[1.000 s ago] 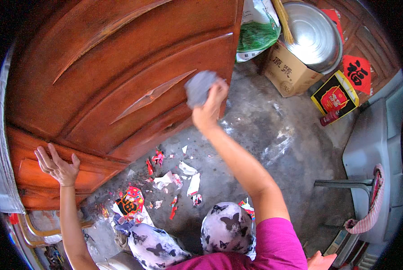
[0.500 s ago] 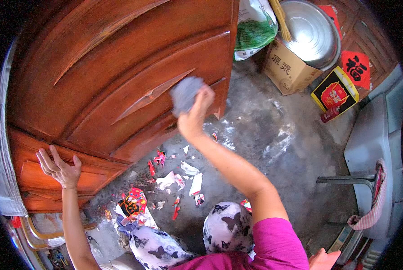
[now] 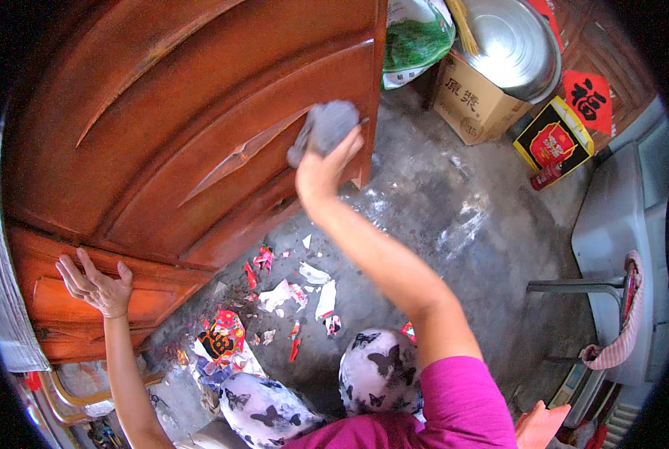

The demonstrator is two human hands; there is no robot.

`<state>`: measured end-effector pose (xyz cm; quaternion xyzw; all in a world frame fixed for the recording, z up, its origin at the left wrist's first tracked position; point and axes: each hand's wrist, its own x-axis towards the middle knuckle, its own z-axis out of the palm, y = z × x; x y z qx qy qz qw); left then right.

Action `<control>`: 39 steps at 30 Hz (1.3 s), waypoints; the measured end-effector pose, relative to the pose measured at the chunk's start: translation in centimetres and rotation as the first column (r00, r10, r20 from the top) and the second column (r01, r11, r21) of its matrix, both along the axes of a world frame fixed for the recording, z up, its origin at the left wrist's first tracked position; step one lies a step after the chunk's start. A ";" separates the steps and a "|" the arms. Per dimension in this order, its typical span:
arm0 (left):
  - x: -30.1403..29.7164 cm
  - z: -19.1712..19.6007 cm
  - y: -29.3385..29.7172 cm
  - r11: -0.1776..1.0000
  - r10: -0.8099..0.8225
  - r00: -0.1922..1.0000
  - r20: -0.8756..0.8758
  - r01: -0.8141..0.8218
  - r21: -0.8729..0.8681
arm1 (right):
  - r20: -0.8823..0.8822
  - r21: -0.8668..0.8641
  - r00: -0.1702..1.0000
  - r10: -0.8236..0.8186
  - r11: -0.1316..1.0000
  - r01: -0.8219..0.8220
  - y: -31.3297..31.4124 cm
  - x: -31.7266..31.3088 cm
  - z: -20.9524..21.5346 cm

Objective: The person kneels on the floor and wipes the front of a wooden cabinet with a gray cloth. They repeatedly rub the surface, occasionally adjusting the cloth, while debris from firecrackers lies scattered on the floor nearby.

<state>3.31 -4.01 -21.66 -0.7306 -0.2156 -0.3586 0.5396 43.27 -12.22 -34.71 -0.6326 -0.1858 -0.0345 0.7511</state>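
A reddish-brown wooden door [image 3: 222, 97] with carved curved panels fills the upper left. My right hand [image 3: 325, 166] grips a grey cloth [image 3: 327, 129] and presses it to the panel near the door's right edge, beside a pointed carved diamond. The cloth is bunched and slightly blurred. Lower down on the left, my left hand [image 3: 99, 284] rests against the door's lower-left panel with its fingers spread, holding nothing.
Torn red and white paper scraps [image 3: 282, 295] litter the grey concrete floor [image 3: 454, 262]. Beyond the door stand a cardboard box [image 3: 473, 105] under a metal basin [image 3: 514, 45], a green-white sack [image 3: 416, 45] and a black-yellow carton [image 3: 551, 142]. A grey chair [image 3: 577, 286] stands right.
My right hand has moved the cloth slightly up and to the right across the door panel. My left hand stays against the door. The view has shifted a little.
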 end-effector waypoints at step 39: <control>0.5 -0.2 0.0 0.998 -0.036 0.998 0.043 0.039 -0.055 | 0.962 -0.245 0.125 0.245 0.969 -0.014 -5.3 13.3 10.1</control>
